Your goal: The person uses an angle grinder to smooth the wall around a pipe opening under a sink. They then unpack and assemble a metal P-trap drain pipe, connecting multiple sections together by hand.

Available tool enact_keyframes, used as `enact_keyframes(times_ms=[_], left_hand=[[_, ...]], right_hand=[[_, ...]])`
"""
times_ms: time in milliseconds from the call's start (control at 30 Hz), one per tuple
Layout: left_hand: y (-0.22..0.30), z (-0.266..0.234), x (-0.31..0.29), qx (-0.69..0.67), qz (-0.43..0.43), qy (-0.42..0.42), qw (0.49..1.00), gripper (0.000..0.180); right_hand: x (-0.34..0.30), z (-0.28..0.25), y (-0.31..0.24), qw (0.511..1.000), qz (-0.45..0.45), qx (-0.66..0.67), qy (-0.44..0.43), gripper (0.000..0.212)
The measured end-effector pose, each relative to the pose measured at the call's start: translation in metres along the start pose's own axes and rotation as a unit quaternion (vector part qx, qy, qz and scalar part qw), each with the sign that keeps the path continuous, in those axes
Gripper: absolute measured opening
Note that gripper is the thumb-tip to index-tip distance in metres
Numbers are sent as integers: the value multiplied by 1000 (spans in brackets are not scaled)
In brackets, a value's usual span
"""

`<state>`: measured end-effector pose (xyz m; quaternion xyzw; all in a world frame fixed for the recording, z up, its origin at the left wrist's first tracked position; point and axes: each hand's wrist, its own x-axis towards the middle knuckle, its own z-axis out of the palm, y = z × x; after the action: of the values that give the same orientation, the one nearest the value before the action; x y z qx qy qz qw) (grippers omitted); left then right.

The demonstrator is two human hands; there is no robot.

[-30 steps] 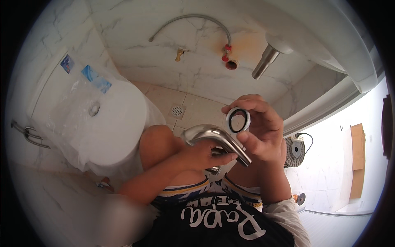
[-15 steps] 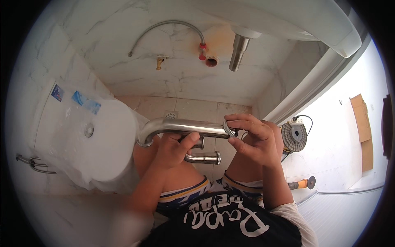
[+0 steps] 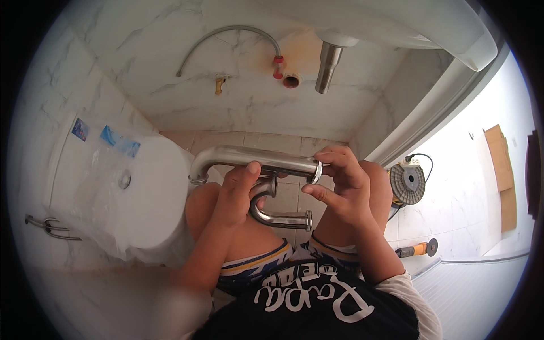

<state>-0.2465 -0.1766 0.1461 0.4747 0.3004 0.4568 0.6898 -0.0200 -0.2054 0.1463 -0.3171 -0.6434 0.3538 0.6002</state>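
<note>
My left hand [image 3: 235, 192] is wrapped round a long shiny metal drain pipe [image 3: 249, 156], with its thumb on top. This pipe is bent at its left end and lies nearly level above my knees. A U-shaped metal trap pipe [image 3: 283, 219] hangs below it, also held by my left hand, whose fingers are partly hidden behind the pipes. At the long pipe's right end is a metal ring [image 3: 317, 172]. My right hand [image 3: 343, 184] is closed about that ring, fingertips at its top and thumb at its lower edge.
Ahead, a metal tailpiece [image 3: 328, 68] hangs under the white basin [image 3: 453, 39]. A round wall outlet [image 3: 291, 81], grey hose [image 3: 226, 29] and brass valve [image 3: 220, 85] are nearby. Left stands a plastic-wrapped toilet [image 3: 153, 192]; right, a cable reel [image 3: 408, 184] and angle grinder [image 3: 418, 249].
The long pipe has risen slightly, and the ring, tilted before, now sits squarer at its end. More of the U-shaped pipe's bend shows. My right hand has shifted a little up and left.
</note>
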Motion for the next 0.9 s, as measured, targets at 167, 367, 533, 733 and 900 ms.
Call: enact_keyframes(times_ms=[167, 367, 533, 733, 900], left_hand=[[4, 5, 1, 16, -24, 17, 999, 56], [4, 4, -1, 20, -4, 30, 999, 48], [1, 2, 0, 51, -13, 43, 998, 50], [-3, 2, -4, 65, 19, 68, 995, 34], [-9, -8, -7, 22, 9, 26, 999, 32]], right_hand=[[4, 10, -2, 999, -15, 25, 40, 50], [11, 0, -11, 998, 58, -28, 3, 45], [13, -1, -13, 996, 92, 3, -10, 44], [10, -1, -12, 994, 105, 17, -8, 44], [12, -13, -20, 992, 37, -103, -67, 44]])
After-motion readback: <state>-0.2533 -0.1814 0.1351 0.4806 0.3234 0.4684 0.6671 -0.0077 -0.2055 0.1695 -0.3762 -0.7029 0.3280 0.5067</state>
